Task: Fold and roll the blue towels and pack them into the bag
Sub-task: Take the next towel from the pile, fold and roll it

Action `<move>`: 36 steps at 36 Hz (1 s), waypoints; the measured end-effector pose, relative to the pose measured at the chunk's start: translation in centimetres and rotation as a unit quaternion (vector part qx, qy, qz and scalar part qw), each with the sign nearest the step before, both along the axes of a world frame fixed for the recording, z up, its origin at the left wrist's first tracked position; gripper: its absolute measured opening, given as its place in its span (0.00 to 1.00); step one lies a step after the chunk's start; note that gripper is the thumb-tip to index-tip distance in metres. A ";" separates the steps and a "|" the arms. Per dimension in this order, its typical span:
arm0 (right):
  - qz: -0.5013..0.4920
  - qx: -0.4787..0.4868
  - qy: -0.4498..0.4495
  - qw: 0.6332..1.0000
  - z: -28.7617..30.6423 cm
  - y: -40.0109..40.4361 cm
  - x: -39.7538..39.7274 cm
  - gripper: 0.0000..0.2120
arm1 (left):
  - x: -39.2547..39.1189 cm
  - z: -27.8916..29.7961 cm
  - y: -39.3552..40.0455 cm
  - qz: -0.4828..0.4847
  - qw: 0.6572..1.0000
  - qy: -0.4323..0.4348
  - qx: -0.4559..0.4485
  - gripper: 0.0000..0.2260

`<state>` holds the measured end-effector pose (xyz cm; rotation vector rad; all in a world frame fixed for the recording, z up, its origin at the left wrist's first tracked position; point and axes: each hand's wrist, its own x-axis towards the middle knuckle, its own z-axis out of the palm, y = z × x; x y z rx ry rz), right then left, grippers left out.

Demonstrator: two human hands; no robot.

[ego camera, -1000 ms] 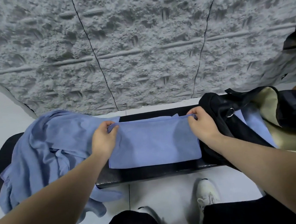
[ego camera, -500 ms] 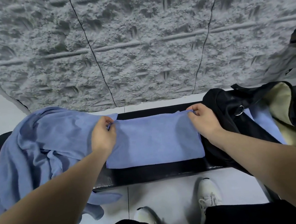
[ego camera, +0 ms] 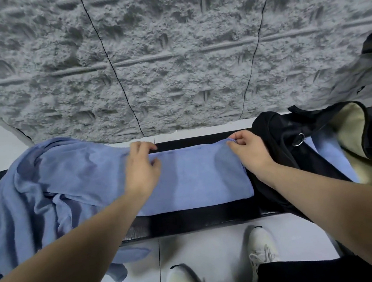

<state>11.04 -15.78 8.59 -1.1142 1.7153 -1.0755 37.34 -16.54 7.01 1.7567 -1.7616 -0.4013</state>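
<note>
A folded blue towel (ego camera: 198,176) lies flat on the black bench (ego camera: 200,217). My left hand (ego camera: 142,168) pinches its far left corner, thumb on top. My right hand (ego camera: 248,152) pinches its far right corner, lifting the edge slightly. A heap of loose blue towels (ego camera: 37,197) covers the bench's left end and hangs over its front. The black bag (ego camera: 278,135) with a beige lining (ego camera: 349,130) stands open at the right, and blue cloth (ego camera: 328,153) shows inside it.
A rough grey wall (ego camera: 171,50) rises right behind the bench. White floor tiles (ego camera: 214,248) lie in front, where my two white shoes (ego camera: 260,245) stand. A metal ring (ego camera: 298,139) hangs on the bag's strap.
Both hands stay at the towel's far corners. My left thumb has come over the towel's top, and the right corner is raised a little. The view shifted slightly.
</note>
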 end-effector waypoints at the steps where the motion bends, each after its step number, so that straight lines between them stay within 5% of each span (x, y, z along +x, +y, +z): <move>1: 0.004 -0.006 0.000 1.000 0.0 0.2 0.1 0.02 | -1.1 0.2 0.1 -0.049 0.998 0.027 0.012 0.10; 5: 0.046 -0.028 -0.004 0.999 -0.3 1.2 0.4 0.03 | -5.5 0.2 0.4 -0.174 0.981 0.080 0.023 0.11; 12: 0.135 -0.051 0.037 0.989 -1.7 2.0 0.5 0.04 | -9.9 -0.8 0.0 -0.168 0.963 0.166 0.130 0.20; 19: 0.070 -0.019 0.021 0.997 -1.6 0.3 0.2 0.06 | -10.9 -2.1 -0.9 -0.121 0.978 0.128 0.111 0.11; 25: 0.132 0.001 0.169 0.977 -1.9 -2.8 -0.5 0.28 | -11.2 -2.5 -1.5 -0.114 0.976 0.125 0.134 0.12; 30: 0.274 0.031 0.234 0.932 -0.7 -3.8 0.1 0.17 | -11.0 -2.8 -1.0 -0.084 0.980 0.132 0.125 0.10; 36: 0.273 0.082 0.212 0.935 0.3 -4.0 0.0 0.14 | -10.8 -2.7 -0.9 -0.096 0.981 0.100 0.136 0.10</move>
